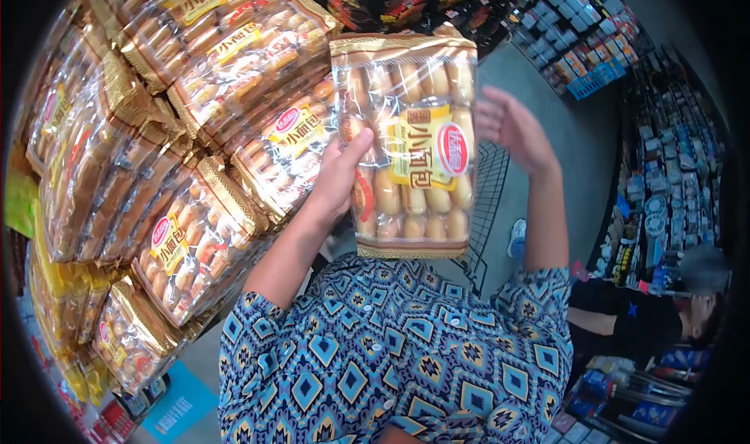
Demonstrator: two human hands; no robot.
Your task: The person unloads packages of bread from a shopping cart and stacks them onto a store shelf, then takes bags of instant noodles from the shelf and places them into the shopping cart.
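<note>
My left hand [342, 170] grips the left edge of a clear, gold-trimmed bag of small bread rolls [414, 76], its thumb pressed on the front. The bag is held up before my chest, with its printed label turned sideways. Just beyond the bag's right edge is my right hand [516, 131], its fingers stretched towards the bag and slightly blurred. Whether those fingertips touch the bag I cannot tell. Similar bags of bread rolls [199, 241] are piled to the left, close to my left forearm.
A wire shopping cart [491, 180] stands partly behind the bag. Black packages [391, 2] fill the top. Stocked shelves [664, 155] line the right side, and another person in a dark shirt [625, 319] is at the lower right. A blue sign [181, 401] shows at the lower left.
</note>
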